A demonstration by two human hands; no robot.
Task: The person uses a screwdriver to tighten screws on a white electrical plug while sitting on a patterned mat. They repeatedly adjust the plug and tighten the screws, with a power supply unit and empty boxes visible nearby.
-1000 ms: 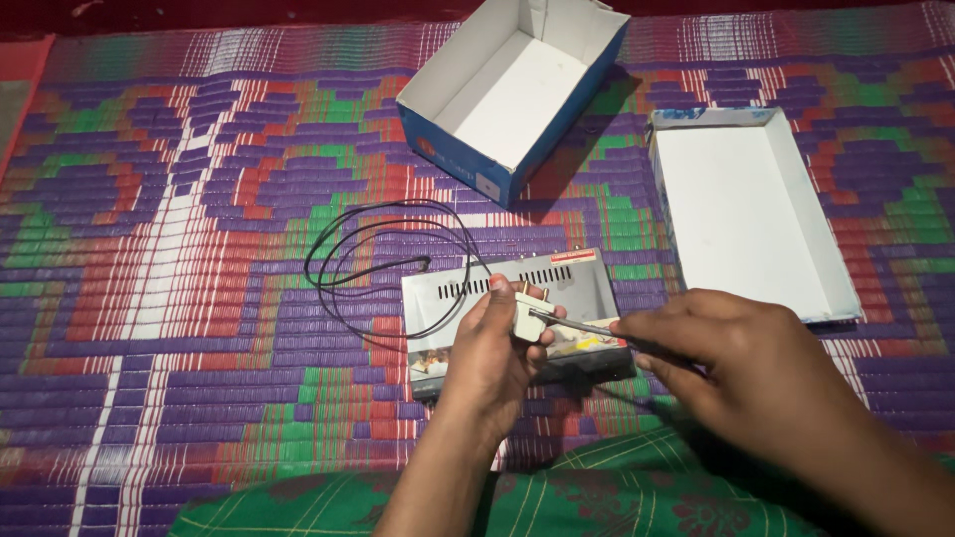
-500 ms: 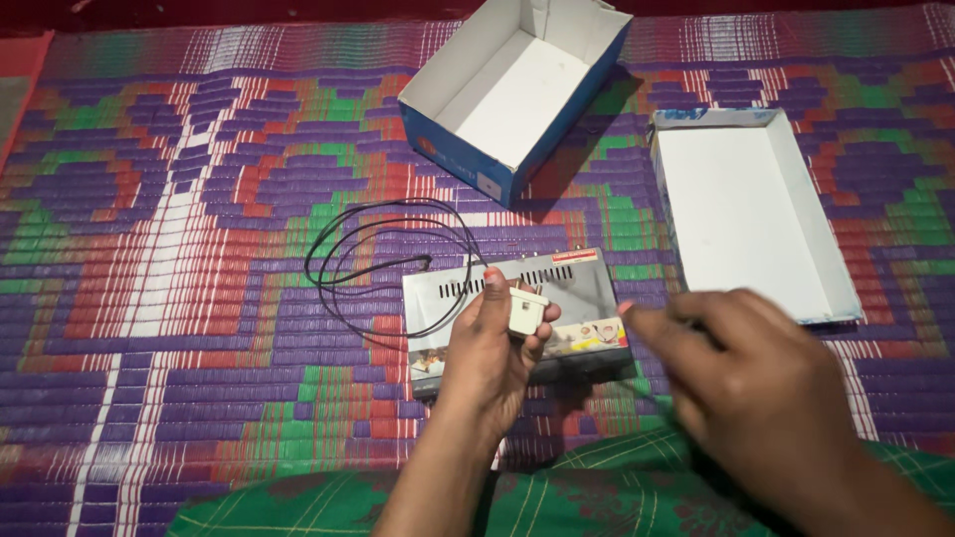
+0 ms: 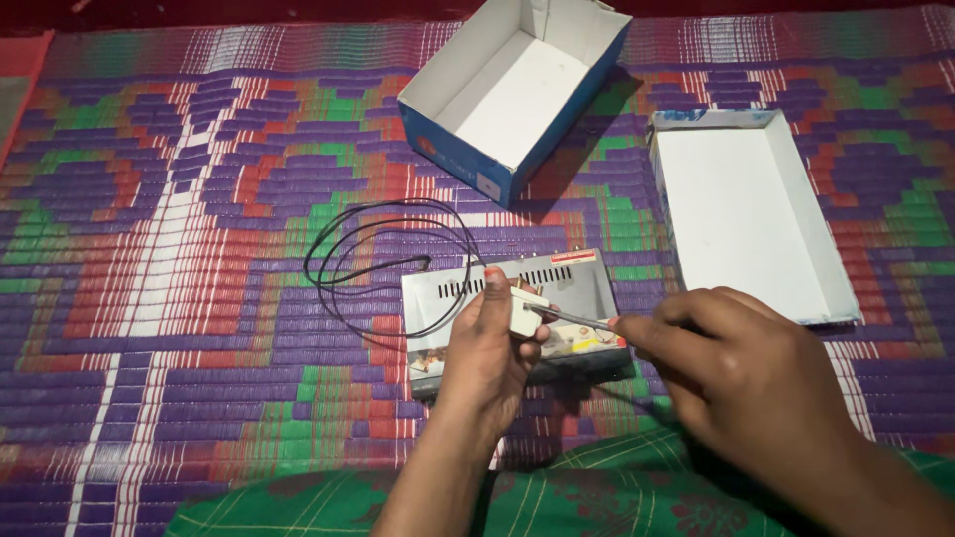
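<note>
The person sits at the edge of a woven mat (image 3: 199,298) patterned in purple, red and green, a green checked cloth (image 3: 617,492) across the lap. The left hand (image 3: 487,348) has its grip closed around a small white plug-like piece (image 3: 524,310), pinched between thumb and fingers and lifted just above a silver metal box (image 3: 517,298) with vent slots, so that one face of the piece is turned toward the other hand. The right hand (image 3: 736,368) has its grip closed around a thin screwdriver (image 3: 577,318), fingers bunched on the handle, the shaft angled so the tip meets the white piece; holding the piece off the mat probably steadies it against the tool's push. The metal box lies flat on the mat directly beneath both hands, close to the lap, within easy reach. A black cord (image 3: 378,259) loops loosely to its left, one end near the box's corner; whether it joins the box cannot be told. Farther back, well apart from the hands, an open blue-sided cardboard box (image 3: 507,89) stands on its base, and its white lid (image 3: 746,209) lies upturned to the right.
</note>
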